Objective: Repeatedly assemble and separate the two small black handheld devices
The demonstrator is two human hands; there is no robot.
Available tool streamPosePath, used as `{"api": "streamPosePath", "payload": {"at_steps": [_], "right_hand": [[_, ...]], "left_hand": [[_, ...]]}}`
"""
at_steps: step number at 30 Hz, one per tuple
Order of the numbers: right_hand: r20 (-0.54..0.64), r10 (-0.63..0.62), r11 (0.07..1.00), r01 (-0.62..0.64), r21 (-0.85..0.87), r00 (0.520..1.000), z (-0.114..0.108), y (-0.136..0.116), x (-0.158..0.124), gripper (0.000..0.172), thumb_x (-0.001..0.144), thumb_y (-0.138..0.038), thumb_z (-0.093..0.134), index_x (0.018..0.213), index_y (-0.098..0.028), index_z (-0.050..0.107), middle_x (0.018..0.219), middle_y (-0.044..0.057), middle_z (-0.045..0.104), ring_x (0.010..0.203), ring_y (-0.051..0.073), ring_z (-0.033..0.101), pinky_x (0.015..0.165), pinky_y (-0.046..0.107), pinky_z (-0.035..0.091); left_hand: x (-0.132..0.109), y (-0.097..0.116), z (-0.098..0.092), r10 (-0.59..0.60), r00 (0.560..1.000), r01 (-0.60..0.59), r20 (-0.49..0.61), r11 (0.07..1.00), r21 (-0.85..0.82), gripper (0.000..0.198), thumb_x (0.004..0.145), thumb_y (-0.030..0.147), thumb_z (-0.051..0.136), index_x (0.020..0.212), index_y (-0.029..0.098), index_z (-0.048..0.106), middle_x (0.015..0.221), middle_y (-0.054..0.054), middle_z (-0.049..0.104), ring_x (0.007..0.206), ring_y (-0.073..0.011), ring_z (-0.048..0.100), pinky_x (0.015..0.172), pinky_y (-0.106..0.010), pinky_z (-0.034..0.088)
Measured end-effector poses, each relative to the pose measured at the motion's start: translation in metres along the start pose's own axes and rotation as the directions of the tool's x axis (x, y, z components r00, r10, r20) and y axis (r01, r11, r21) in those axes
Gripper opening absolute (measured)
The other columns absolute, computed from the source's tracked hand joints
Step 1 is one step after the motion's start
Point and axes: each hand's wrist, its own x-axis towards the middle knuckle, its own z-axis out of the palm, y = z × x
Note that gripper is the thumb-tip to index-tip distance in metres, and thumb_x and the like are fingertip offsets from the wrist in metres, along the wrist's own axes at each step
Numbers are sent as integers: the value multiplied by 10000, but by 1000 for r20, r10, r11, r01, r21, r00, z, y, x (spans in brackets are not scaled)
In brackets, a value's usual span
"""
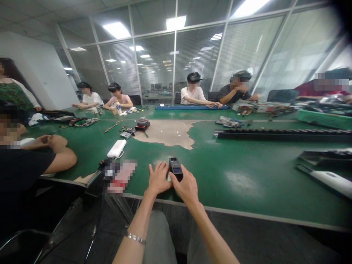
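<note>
My right hand (pixel 187 187) is closed around a small black device (pixel 175 167) with a little screen, holding it upright on the green table (pixel 220 172) near the front edge. Beside it on the left, my left hand (pixel 158 179) rests flat on the table with its fingers spread, touching the device's side. A metal bracelet (pixel 136 239) circles my left wrist.
A white power bank (pixel 117 148) lies left of my hands, a blurred object (pixel 121 176) beside it. Black trays (pixel 280 134) and tools (pixel 327 179) sit to the right. A worn bare patch (pixel 167 132) marks mid-table. Several other people sit around the table.
</note>
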Motion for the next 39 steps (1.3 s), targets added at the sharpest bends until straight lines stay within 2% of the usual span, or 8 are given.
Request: {"api": "streamPosePath", "payload": {"at_steps": [6,14,21,25,30,39], "right_hand": [[27,-2,1000,2,-3,1000,-4,-3,-4,438,856,-463,489,1178,-172,543,1000,99,666,976,236,601,826,335,426],[22,4,998,-6,68,1000,-7,-5,-1,392,858,-455,486,1130,-185,569,989,86,667,949,229,608,825,337,428],[-52,11,983,-2,185,999,-20,-11,13,489,829,-489,511,1201,-173,551,1120,104,644,1053,234,580,906,354,429],[-130,85,979,-58,198,988,-29,3,17,531,818,-500,519,1241,-179,530,1177,105,622,1087,236,564,935,363,420],[-68,168,979,-158,127,984,-30,34,10,515,807,-508,517,1189,-166,559,1100,121,647,1016,260,593,885,385,442],[-66,135,990,-132,49,989,-20,49,1,520,811,-499,508,1187,-141,546,1141,146,616,1049,259,561,929,407,421]], "left_hand": [[0,0,1,12,1000,-12,-10,1000,-2,628,777,437,495,1378,313,364,1501,-49,318,1393,-293,215,1101,-640,27],[2,0,2,-1,1000,1,2,1000,-10,694,741,440,550,1389,296,349,1499,-61,321,1396,-285,214,1113,-621,9],[3,-5,8,12,1000,-12,-26,1000,2,717,735,616,552,1366,319,382,1496,-59,329,1393,-291,228,1101,-644,30],[4,-6,10,11,1000,-11,-15,1000,0,819,700,739,516,1381,307,370,1499,-74,327,1397,-309,218,1096,-652,25],[4,-6,8,13,1000,-13,-10,1000,-7,863,680,782,504,1390,314,360,1511,-71,304,1400,-322,205,1096,-651,31],[2,-3,2,2,1000,-2,8,1000,-2,816,704,743,520,1386,319,372,1508,-74,311,1401,-315,208,1100,-640,30]]}}
